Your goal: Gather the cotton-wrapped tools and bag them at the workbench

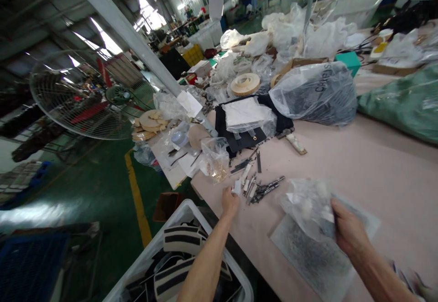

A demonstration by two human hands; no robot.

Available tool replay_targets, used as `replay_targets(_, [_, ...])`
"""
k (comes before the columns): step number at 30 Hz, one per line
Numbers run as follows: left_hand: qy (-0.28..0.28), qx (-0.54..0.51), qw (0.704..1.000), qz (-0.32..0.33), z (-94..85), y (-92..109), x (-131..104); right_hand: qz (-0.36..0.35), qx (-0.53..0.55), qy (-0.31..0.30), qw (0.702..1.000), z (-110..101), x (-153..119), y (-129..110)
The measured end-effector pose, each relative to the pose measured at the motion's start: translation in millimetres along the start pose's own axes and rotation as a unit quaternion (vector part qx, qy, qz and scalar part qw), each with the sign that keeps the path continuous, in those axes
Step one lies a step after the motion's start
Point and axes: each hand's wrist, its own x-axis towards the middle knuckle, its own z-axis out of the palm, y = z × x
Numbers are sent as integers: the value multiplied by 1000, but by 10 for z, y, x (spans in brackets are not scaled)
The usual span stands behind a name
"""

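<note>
My left hand (pixel 230 201) is at the table's near left edge, its fingers closed around a small white object (pixel 237 187), beside a pile of metal tools (pixel 263 190). On the right, my right hand (pixel 349 226) grips the side of a clear plastic bag (pixel 310 206) with pale contents that are blurred. The bag is over a grey, scuffed sheet (pixel 304 252) lying on the pinkish table (pixel 386 169). A small bag of gold-coloured pieces (pixel 218 169) sits just beyond my left hand.
A white bin (pixel 190 206) with black and cream striped pieces stands below the table edge. Farther back are a black item (pixel 239 142), a brush-like tool (pixel 294 143), a large dark-filled bag (pixel 318 94) and a green sack (pixel 404 103). A fan (pixel 118 96) stands left.
</note>
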Motion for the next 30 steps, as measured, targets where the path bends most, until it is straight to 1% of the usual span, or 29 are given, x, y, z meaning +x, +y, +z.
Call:
replay_targets(1, [2, 11, 1000, 13, -6, 26, 1, -37, -59, 8, 998, 82, 64, -15])
replay_targets(2, [3, 19, 999, 27, -16, 53, 8, -73, -130, 18, 989, 152, 112, -13])
replay_targets(3, [4, 26, 999, 43, -31, 80, 26, -110, -210, 32, 971, 207, 142, 8])
replay_targets(4, [4, 30, 998, 61, -51, 107, 57, -147, -291, 51, 944, 245, 157, 51])
replay_targets(5, [3, 33, 996, 80, -74, 134, 104, -182, -369, 69, 909, 266, 158, 115])
replay_targets(6, [0, 36, 994, 100, -100, 162, 171, -218, -438, 88, 868, 272, 150, 196])
replay_targets(8, [-12, 40, 989, 145, -149, 227, 360, -296, -551, 119, 771, 250, 123, 385])
replay_targets(9, [-21, 42, 985, 168, -168, 264, 479, -327, -578, 125, 737, 231, 111, 478])
replay_targets(10, [-31, 45, 981, 188, -179, 305, 608, -353, -596, 127, 709, 210, 104, 559])
replay_targets(11, [-39, 50, 977, 204, -181, 349, 742, -372, -608, 130, 689, 193, 103, 624])
replay_targets(12, [-46, 55, 974, 216, -174, 396, 874, -383, -617, 132, 675, 179, 107, 670])
replay_targets(13, [-52, 62, 971, 224, -156, 443, 997, -387, -622, 134, 667, 171, 116, 698])
replay_targets(15, [-69, 80, 966, 234, -91, 533, 1190, -385, -626, 140, 663, 169, 137, 710])
replay_targets(17, [-89, 102, 962, 238, 1, 606, 1281, -383, -628, 144, 662, 180, 153, 694])
replay_targets(19, [-98, 125, 959, 235, 107, 657, 1260, -378, -629, 149, 663, 191, 164, 683])
replay_targets(22, [-101, 149, 957, 228, 252, 707, 1092, -370, -628, 152, 668, 198, 181, 699])
replay_targets(24, [-110, 159, 955, 225, 314, 741, 982, -370, -625, 156, 670, 194, 199, 727])
replay_targets(26, [-116, 168, 953, 223, 325, 793, 943, -375, -621, 159, 670, 187, 218, 758])
replay_targets(27, [-116, 171, 953, 223, 310, 831, 960, -378, -621, 159, 668, 183, 227, 772])
replay_targets(30, [-95, 177, 952, 231, 205, 984, 1138, -393, -620, 163, 659, 171, 252, 805])
